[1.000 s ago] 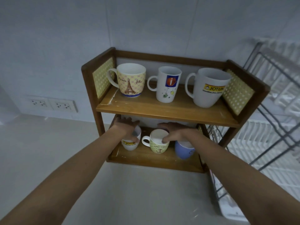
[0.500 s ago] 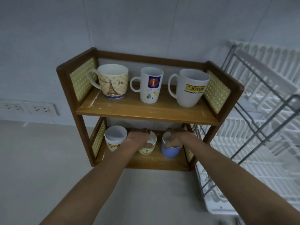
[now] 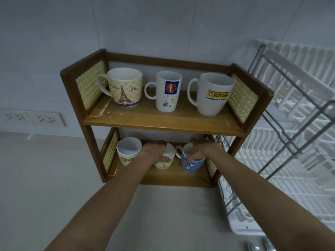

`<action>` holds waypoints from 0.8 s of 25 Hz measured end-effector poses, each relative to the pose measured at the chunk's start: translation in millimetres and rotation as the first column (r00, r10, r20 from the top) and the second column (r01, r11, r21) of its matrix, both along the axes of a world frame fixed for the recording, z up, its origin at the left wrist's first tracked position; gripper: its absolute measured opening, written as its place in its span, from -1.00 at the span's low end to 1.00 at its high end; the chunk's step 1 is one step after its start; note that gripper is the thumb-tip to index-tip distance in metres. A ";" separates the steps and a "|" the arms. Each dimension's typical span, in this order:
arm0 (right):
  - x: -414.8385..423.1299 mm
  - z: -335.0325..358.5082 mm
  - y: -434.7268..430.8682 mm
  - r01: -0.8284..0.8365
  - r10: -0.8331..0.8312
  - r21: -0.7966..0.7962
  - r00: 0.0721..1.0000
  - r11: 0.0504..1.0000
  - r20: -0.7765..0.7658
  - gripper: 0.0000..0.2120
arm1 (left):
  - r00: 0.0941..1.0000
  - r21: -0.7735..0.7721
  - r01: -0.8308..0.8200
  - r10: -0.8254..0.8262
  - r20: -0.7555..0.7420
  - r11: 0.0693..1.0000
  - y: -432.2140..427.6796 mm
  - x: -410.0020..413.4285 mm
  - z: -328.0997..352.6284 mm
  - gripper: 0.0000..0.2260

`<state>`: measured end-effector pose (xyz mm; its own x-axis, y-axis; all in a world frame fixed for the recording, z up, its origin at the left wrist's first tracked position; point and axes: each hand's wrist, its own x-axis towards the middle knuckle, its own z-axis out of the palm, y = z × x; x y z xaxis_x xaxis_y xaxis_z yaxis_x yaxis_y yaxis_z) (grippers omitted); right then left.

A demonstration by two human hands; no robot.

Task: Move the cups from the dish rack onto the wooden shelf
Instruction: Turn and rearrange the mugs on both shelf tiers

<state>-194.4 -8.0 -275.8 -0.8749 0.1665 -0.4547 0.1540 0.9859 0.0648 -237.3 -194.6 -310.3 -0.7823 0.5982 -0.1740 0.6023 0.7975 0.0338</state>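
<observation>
The wooden shelf [image 3: 163, 122] stands against the wall. Its upper board carries an Eiffel-tower mug [image 3: 125, 87], a tall white mug [image 3: 167, 92] and a large white Jotun mug [image 3: 213, 95]. On the lower board a small white Jotun cup [image 3: 126, 151] stands free at the left. My left hand [image 3: 155, 151] grips the rim of the green anchor cup [image 3: 164, 164] in the middle. My right hand [image 3: 199, 149] holds the blue cup [image 3: 192, 164] by its rim at the right. The white dish rack [image 3: 290, 142] to the right shows no cups.
Two wall sockets [image 3: 32, 118] sit low on the wall at the left. The pale counter [image 3: 45, 178] spreads in front of the shelf. A metal tap part [image 3: 259, 246] shows at the bottom right edge.
My left hand left the small Jotun cup and took the green anchor cup. My right hand shifted from the green cup to the blue cup. The camera moved right.
</observation>
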 end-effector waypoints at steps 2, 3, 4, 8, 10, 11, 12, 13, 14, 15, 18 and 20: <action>1.3 -1.8 -0.2 -0.030 0.029 -0.023 0.999 0.999 -0.035 -0.14 | 1.000 0.008 -0.001 0.001 0.009 1.000 -0.7 -0.2 -0.3 -0.35; 1.6 -1.7 0.5 -0.044 0.042 -0.039 0.998 0.998 -0.038 -0.15 | 1.000 0.014 -0.002 0.002 0.014 1.000 -1.2 -0.2 -0.5 -0.35; 1.6 -0.8 2.2 -0.054 0.053 -0.047 0.998 0.997 -0.036 -0.15 | 1.000 0.020 -0.002 0.001 0.018 1.000 -1.7 -0.3 -0.8 -0.35; 2.1 -0.4 6.7 -0.132 0.131 -0.037 0.991 0.991 -0.025 -0.19 | 1.000 0.021 0.005 -0.005 0.019 1.000 -1.9 0.1 -2.2 -0.36; 2.0 -2.8 6.8 -0.160 0.158 -0.040 0.987 0.986 -0.030 -0.19 | 1.000 0.018 0.008 -0.008 0.014 1.000 -1.7 -0.6 -2.1 -0.36; 1.5 -3.6 6.5 -0.166 0.165 -0.041 0.986 0.985 -0.029 -0.20 | 1.000 0.016 0.007 -0.007 0.012 1.000 -1.6 -0.9 -2.2 -0.36; 0.6 -4.4 6.5 -0.174 0.173 -0.041 0.985 0.984 -0.028 -0.21 | 1.000 0.017 0.005 -0.005 0.011 1.000 -1.6 -0.7 -2.6 -0.36; -0.4 -5.6 6.8 -0.185 0.184 -0.039 0.982 0.982 -0.033 -0.22 | 1.000 0.018 0.004 -0.004 0.012 1.000 -1.4 -0.4 -3.3 -0.37; -1.2 -7.4 7.2 -0.193 0.192 -0.037 0.981 0.980 -0.040 -0.21 | 1.000 0.020 0.002 -0.002 0.012 1.000 -1.3 -0.5 -4.2 -0.37; -1.4 -9.0 7.6 -0.193 0.192 -0.041 0.981 0.980 -0.042 -0.19 | 1.000 0.021 -0.001 0.001 0.012 1.000 -1.5 -1.0 -5.1 -0.37; 1.4 -11.2 9.6 -0.147 0.148 -0.065 0.989 0.987 0.005 -0.12 | 1.000 0.029 -0.015 0.014 0.026 0.999 -1.8 -1.6 -6.2 -0.36; 9.8 -11.5 4.1 -0.100 0.101 -0.061 0.995 0.993 0.013 -0.11 | 1.000 0.032 -0.016 0.016 0.009 0.999 -3.6 2.7 -6.8 -0.33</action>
